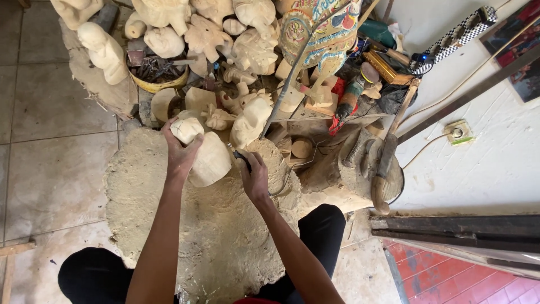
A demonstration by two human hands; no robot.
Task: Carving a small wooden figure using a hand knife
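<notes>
The left hand grips the pale wooden carving; the right hand holds a rotary tool at its right side, mid-carving; steadiness matters next.

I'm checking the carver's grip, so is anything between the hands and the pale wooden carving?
Nothing visible. The left hand grips the pale wooden carving directly at its top, and the right hand holds a dark-handled tool right against its side.

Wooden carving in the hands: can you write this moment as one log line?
left hand: grips pale wooden carving | right hand: holds small tool against it | surface: sawdust-covered mat | behind: pile of unpainted figures
</notes>
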